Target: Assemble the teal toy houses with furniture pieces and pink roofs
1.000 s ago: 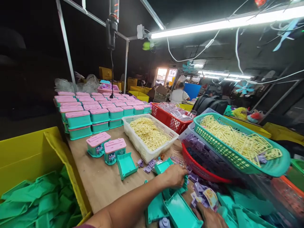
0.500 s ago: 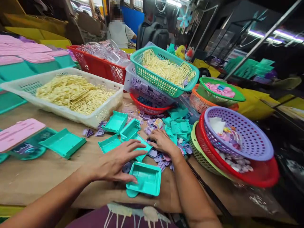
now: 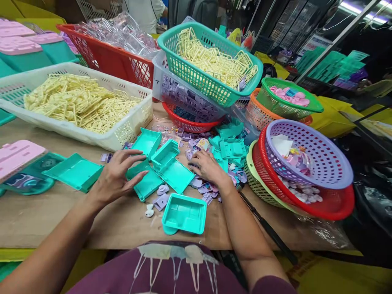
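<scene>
My left hand (image 3: 118, 175) hovers at the left edge of several teal plastic trays, thumb and fingers spread, nothing held. Under and beside it lie a teal tray (image 3: 147, 183), another teal tray (image 3: 147, 143) and a hinged teal box (image 3: 176, 173). My right hand (image 3: 210, 169) reaches into a pile of small purple parts (image 3: 205, 188); its fingers curl together and their tips are partly hidden, so what they grip cannot be made out. In front of me a teal box (image 3: 185, 214) sits with its hollow side up. Left of it are a white piece (image 3: 149, 210) and a purple piece (image 3: 161, 201).
A white basket (image 3: 134, 130) of yellow handles stands at left, a teal basket (image 3: 199, 79) of more handles behind. Stacked round baskets (image 3: 343, 179) are at right. A black rod (image 3: 269, 230) lies near my right forearm. A pink-topped case (image 3: 21, 159) is at far left.
My left hand has moved left, away from the near teal box, uncovering the small white and purple pieces. My right hand stays at the pile, its fingers more curled. The view has tilted down.
</scene>
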A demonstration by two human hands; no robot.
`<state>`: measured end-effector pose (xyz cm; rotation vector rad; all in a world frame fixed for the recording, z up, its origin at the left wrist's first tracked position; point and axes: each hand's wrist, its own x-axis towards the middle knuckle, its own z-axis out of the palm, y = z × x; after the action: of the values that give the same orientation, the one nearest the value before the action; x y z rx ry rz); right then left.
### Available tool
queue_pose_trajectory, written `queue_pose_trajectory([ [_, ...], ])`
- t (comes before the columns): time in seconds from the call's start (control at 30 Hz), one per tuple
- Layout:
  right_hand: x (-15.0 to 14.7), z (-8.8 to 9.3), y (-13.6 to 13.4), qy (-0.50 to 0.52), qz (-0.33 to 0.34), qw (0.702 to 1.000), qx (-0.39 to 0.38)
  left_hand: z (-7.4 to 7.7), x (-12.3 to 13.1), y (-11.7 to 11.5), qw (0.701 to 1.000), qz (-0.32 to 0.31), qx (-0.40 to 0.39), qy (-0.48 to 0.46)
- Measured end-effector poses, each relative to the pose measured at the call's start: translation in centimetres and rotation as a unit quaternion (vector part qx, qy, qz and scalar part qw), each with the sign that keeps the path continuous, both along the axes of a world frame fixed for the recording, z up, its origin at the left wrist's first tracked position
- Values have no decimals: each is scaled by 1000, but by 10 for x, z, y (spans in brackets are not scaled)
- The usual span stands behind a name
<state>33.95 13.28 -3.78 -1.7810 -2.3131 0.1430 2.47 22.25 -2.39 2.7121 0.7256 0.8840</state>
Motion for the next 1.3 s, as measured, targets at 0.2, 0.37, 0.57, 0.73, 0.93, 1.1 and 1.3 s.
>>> queue_pose_trajectory([
  [0.2, -15, -2, 6, -66, -69, 994, 48, -8, 31, 9, 999, 31, 35, -21],
  [0.37, -29, 4, 40, -101, -43, 993, 46, -7, 39, -2, 999, 21, 34, -28],
  [0.57, -33, 2, 85, -131, 24, 991, -1, -14, 21, -7, 998, 50, 37, -23],
  [0.73, -33, -4, 80, -131, 15, 991, -1, -16, 16, -11, 998, 58, 26, -19],
  [0.93, -30, 7, 73, -98, -55, 994, -7, 11, 26, -45, 996, -88, 22, 1],
  [1.1, -18, 32, 47, 213, -146, 960, 104, 19, 38, -71, 940, -314, -26, 133],
  [1.3, 1, 51, -48, 596, -184, 780, 46, 5, 53, -71, 906, -394, -38, 152],
])
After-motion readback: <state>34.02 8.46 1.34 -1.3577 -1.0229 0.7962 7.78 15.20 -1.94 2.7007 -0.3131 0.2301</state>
